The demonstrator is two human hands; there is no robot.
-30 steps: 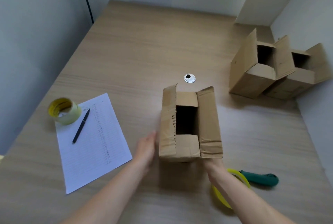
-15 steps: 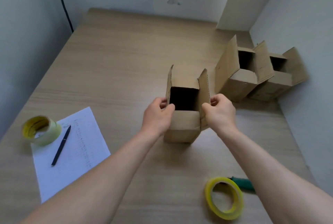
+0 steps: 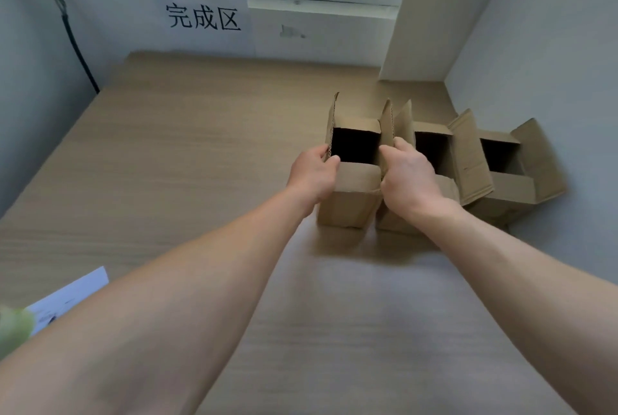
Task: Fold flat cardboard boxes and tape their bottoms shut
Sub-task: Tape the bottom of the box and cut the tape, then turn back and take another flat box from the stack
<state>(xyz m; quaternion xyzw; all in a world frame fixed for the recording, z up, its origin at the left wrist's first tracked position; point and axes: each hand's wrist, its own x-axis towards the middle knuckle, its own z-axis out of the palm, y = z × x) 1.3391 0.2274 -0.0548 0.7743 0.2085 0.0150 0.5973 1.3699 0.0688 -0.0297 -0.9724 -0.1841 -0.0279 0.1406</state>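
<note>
Cardboard box (image 3: 347, 194), standing upright on the desk (image 3: 187, 160) with mouth open upward, sitting at about one o'clock from the frame's middle, far side of the desk, just beside two more boxes.

Head view: left hand (image 3: 312, 175) pinching the box's left upright flap, thumb curled over the corrugated edge at the dark opening, fingers wrapped round the outside. Right hand (image 3: 409, 177) gripping the right upright flap the same way, fingers bent round it, knuckles toward the camera. Near flap lying folded outward over the front wall. Whether the box's bottom is touching the desk or hanging just above it: not showing clearly.

Second box (image 3: 431, 147) standing immediately at three o'clock of the held one, apparently touching or nearly so, partly hidden behind the right hand. Third box (image 3: 501, 160) further toward three o'clock, by the wall, flaps splayed. Sign with black characters (image 3: 203, 17) hanging at eleven o'clock on the far wall. Sheet of paper (image 3: 72, 294) peeking in at eight o'clock, with a blurred greenish thing at the frame's left edge, not identifiable.

Handling, as a judgement: looking light and empty, stiff along the panels but giving easily at the creases; flaps likely bending if squeezed hard. Gripping low on the flaps near the fold line, or flat on the side walls, probably steadier than pinching flap tips.
</note>
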